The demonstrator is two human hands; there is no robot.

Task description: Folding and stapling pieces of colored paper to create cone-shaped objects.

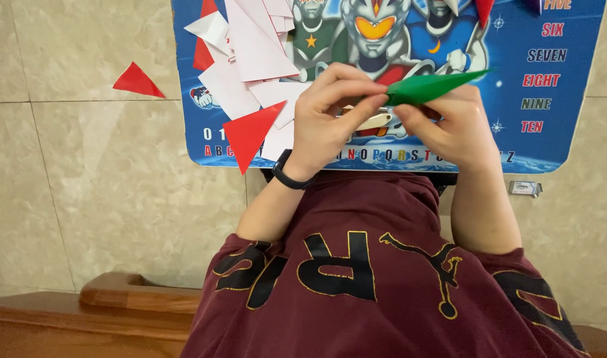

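Paper folded into a long green point (pixel 436 86) sits pinched between both my hands above the near half of the blue board (pixel 569 142), its sharp tip aimed toward the board's right side. My left hand (pixel 330 113), with a black band (pixel 291 176) on its wrist, closes thumb and fingertips on the blunt end of the green piece. My right hand (pixel 449 126) grips it from below, fingers curled tight against the underside. Both grips are narrow and hold the green paper, which is lifted clear of the board.

Under my hands, on the board, lies a small cream-coloured object (pixel 373 120); I cannot tell what it is. A loose pile of white paper pieces (pixel 250 46) covers the board's left part, and a red triangle (pixel 250 132) hangs over its near left edge. Another red triangle (pixel 137 81) lies on the tiled floor (pixel 84 185), well to the left of the board. A small silvery object (pixel 524 188) rests on the floor just below the board's near right corner. A wooden bench (pixel 84 311) is nearer to me than the board, to the left.
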